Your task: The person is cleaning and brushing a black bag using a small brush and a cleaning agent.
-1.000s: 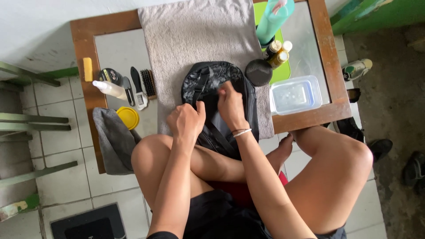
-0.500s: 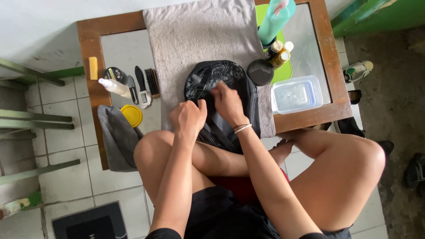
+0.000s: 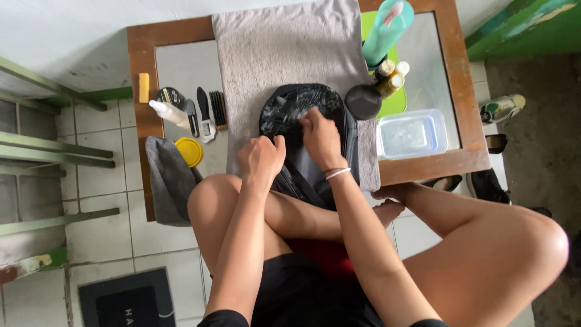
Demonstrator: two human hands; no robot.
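Fingers of the right hand (image 3: 322, 140) curl down onto the top of a black backpack (image 3: 305, 136), pinching at its fabric; what exactly they pinch cannot be made out. Just beside them, the left hand (image 3: 260, 158) is closed into a loose fist on the pack's near left edge, gripping the cloth. A pale bracelet (image 3: 337, 174) rings the right wrist.

Beyond the right fingers, to their right, a clear plastic tub (image 3: 413, 134) sits near the table's (image 3: 466, 160) front edge; it looks frosted and what it holds cannot be told. Farther off stand a dark round lid (image 3: 363, 101), small yellow-capped bottles (image 3: 390, 77) and a tall teal bottle (image 3: 387, 30) on a green mat (image 3: 387, 104).

Past the left fingers lie a yellow round lid (image 3: 190, 151), a white squeeze bottle (image 3: 168, 113), brushes (image 3: 206, 115) and a small round tin (image 3: 171, 97), all near the table's left rim. A grey cloth (image 3: 169, 181) hangs over that corner.

Under the pack a grey, nubbly towel (image 3: 284, 48) runs away from the fingers, its far stretch bare. Wooden framing borders a pale smooth tabletop. The pack's cloth is smooth and slightly shiny, dome-shaped at its far end, its near end overhanging the table toward bare crossed knees.
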